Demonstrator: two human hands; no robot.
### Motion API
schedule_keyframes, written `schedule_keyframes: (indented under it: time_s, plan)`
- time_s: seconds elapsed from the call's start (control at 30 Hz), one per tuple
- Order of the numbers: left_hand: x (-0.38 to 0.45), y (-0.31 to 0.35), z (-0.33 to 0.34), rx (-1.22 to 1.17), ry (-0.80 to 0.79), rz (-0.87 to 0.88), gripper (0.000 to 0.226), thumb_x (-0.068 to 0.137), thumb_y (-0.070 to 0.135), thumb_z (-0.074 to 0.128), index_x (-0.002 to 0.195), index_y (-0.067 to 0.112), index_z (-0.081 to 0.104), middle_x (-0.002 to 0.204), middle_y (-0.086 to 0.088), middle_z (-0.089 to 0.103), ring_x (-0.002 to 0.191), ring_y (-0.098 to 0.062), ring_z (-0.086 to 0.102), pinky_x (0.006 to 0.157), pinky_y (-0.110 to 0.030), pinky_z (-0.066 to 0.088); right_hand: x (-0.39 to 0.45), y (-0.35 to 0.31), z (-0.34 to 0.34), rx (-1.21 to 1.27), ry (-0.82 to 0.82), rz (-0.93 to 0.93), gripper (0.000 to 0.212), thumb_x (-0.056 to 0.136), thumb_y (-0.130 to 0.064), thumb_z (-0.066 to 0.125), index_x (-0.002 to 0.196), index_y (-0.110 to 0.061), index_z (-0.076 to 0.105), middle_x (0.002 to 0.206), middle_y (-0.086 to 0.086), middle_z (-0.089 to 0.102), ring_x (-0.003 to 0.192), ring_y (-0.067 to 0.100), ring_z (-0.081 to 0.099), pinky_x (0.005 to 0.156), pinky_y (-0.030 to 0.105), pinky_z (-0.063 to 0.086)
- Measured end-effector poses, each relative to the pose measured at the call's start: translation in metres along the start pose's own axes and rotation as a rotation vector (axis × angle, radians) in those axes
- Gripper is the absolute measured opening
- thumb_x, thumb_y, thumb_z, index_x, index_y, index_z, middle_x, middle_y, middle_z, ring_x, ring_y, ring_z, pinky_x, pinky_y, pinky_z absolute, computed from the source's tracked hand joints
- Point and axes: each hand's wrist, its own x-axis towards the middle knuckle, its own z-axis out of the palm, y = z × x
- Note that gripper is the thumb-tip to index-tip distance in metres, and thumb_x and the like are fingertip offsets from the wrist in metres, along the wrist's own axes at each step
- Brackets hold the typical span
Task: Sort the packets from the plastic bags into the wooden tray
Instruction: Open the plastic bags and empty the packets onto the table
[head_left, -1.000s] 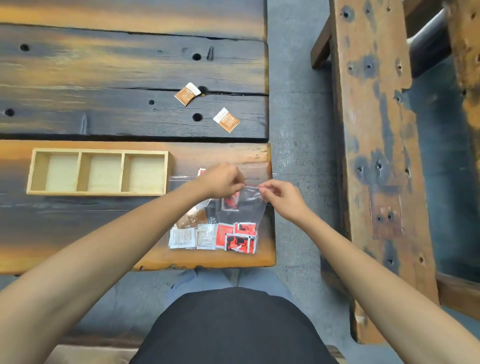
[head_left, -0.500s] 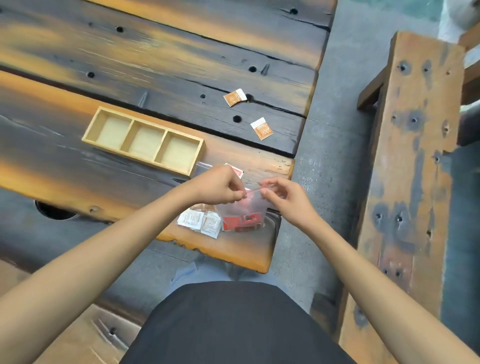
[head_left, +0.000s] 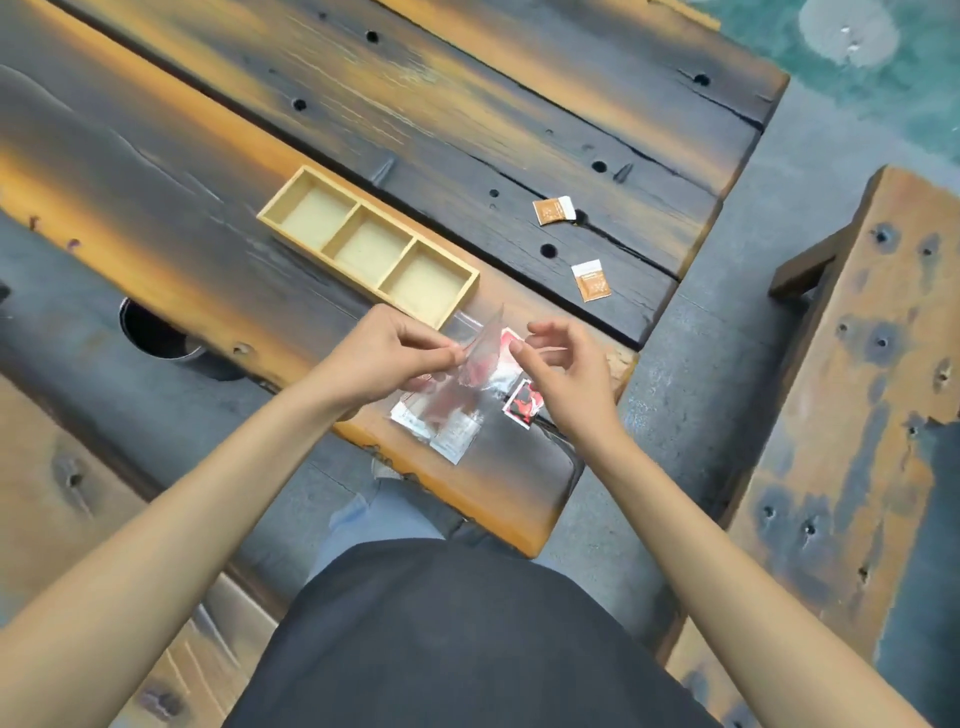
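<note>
Clear plastic bag (head_left: 470, 358) now gapes: left hand (head_left: 384, 353) pinches one lip; right hand (head_left: 558, 364) has let go, fingers loosely curled, packets reachable.

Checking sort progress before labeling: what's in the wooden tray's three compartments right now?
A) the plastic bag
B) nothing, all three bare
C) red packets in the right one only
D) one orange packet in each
B: all three compartments of the wooden tray show bare bottoms; the two orange packets lie on the table planks beyond it.
</note>
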Motion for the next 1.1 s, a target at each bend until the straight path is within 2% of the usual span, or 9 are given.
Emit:
schedule_keyframes:
  time_s: [0.1, 0.2, 0.4, 0.57, 0.73, 0.83, 0.93, 1.0, 1.1]
  plan:
    - [-0.009, -0.02, -0.018, -0.102, 0.088, -0.052, 0.009, 0.083, 0.017, 0.081, 0.091, 0.015, 0.083, 0.087, -0.006, 0.081, 0.081, -0.009, 0.07, 0.064, -0.024, 0.059, -0.007, -0.013, 0.026, 0.06, -0.19, 0.063, 0.014, 0.095, -0.022, 0.073, 0.099, -0.009, 0.071, 0.081, -0.004, 0.074, 0.072, 0.006, 0.068, 0.059, 0.023, 0.055]
    - [-0.016, -0.038, -0.031, -0.179, 0.114, -0.117, 0.01, 0.084, 0.015, 0.08, 0.093, 0.012, 0.083, 0.089, -0.003, 0.081, 0.084, -0.007, 0.07, 0.059, -0.022, 0.052, -0.013, -0.025, 0.056, 0.046, -0.315, 0.083, 0.015, 0.097, -0.018, 0.069, 0.102, -0.005, 0.074, 0.086, 0.005, 0.079, 0.075, 0.008, 0.073, 0.066, 0.022, 0.058]
    - [-0.024, -0.062, -0.058, -0.368, 0.204, -0.217, 0.009, 0.083, 0.015, 0.08, 0.092, 0.016, 0.082, 0.088, 0.0, 0.081, 0.075, 0.002, 0.069, 0.053, -0.014, 0.047, -0.015, -0.043, 0.114, 0.133, -0.261, 0.206, 0.014, 0.095, -0.017, 0.072, 0.102, -0.005, 0.077, 0.092, 0.014, 0.08, 0.081, 0.015, 0.076, 0.071, 0.023, 0.061]
    - [-0.023, -0.081, -0.075, -0.502, 0.243, -0.324, 0.018, 0.077, 0.018, 0.083, 0.095, 0.014, 0.083, 0.099, -0.023, 0.076, 0.078, -0.024, 0.052, 0.051, -0.019, 0.044, -0.009, -0.05, 0.152, 0.097, -0.198, 0.256, 0.014, 0.094, -0.016, 0.074, 0.097, -0.003, 0.078, 0.085, 0.017, 0.079, 0.074, 0.016, 0.074, 0.064, 0.022, 0.059]
    - [-0.014, -0.093, -0.095, -0.511, 0.218, -0.395, 0.019, 0.073, 0.021, 0.087, 0.09, 0.014, 0.083, 0.102, -0.019, 0.077, 0.083, -0.02, 0.053, 0.053, -0.02, 0.043, -0.003, -0.05, 0.182, 0.017, -0.171, 0.3, 0.013, 0.091, -0.024, 0.077, 0.092, -0.011, 0.079, 0.081, 0.009, 0.08, 0.084, 0.028, 0.078, 0.076, 0.047, 0.063]
    - [-0.009, -0.097, -0.107, -0.501, 0.136, -0.424, 0.013, 0.074, 0.017, 0.087, 0.086, 0.014, 0.082, 0.103, -0.022, 0.076, 0.084, -0.02, 0.058, 0.063, -0.025, 0.047, 0.003, -0.049, 0.192, -0.007, -0.156, 0.309, 0.011, 0.091, -0.017, 0.072, 0.089, -0.009, 0.078, 0.082, 0.014, 0.079, 0.083, 0.031, 0.077, 0.072, 0.048, 0.065]
    - [-0.006, -0.101, -0.117, -0.594, 0.017, -0.442, 0.013, 0.071, 0.018, 0.086, 0.083, 0.016, 0.081, 0.1, -0.014, 0.077, 0.088, -0.017, 0.067, 0.072, -0.023, 0.058, 0.007, -0.052, 0.197, -0.025, -0.169, 0.301, 0.013, 0.094, -0.012, 0.068, 0.087, -0.01, 0.078, 0.085, 0.016, 0.078, 0.082, 0.027, 0.077, 0.067, 0.035, 0.063]
    - [-0.003, -0.104, -0.122, -0.688, -0.027, -0.445, 0.017, 0.066, 0.022, 0.085, 0.081, 0.017, 0.079, 0.104, -0.01, 0.076, 0.097, -0.015, 0.071, 0.078, -0.023, 0.059, 0.01, -0.055, 0.199, 0.001, -0.173, 0.311, 0.013, 0.096, -0.01, 0.066, 0.09, -0.008, 0.077, 0.087, 0.016, 0.078, 0.082, 0.023, 0.077, 0.07, 0.031, 0.063]
    - [-0.001, -0.109, -0.124, -0.769, -0.064, -0.441, 0.01, 0.075, 0.021, 0.082, 0.081, 0.017, 0.076, 0.105, -0.008, 0.076, 0.103, -0.016, 0.072, 0.086, -0.026, 0.058, 0.014, -0.054, 0.203, -0.045, -0.15, 0.316, 0.013, 0.096, -0.014, 0.067, 0.089, -0.009, 0.076, 0.084, 0.013, 0.078, 0.084, 0.024, 0.077, 0.081, 0.038, 0.064]
